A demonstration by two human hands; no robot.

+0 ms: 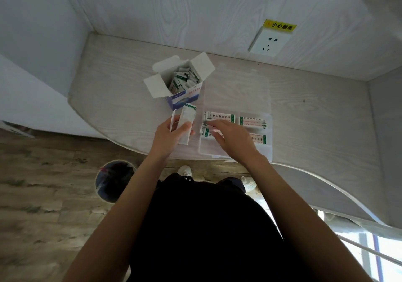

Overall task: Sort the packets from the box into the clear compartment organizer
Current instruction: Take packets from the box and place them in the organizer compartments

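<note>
An open white and blue box [185, 97] stands on the desk with several white and green packets [185, 79] inside it. The clear compartment organizer [236, 151] lies to its right, lid flipped back, with packets [219, 118] lying flat in its compartments. My left hand [171, 133] grips a small stack of white packets [186, 122] just left of the organizer. My right hand [230, 137] reaches into the organizer's near left compartment, fingers touching a packet [205, 132] there.
A wall socket [269, 43] with a yellow warning label sits on the back wall. The desk's curved front edge [130, 145] runs under my arms. On the floor to the left stands a round bin [115, 180].
</note>
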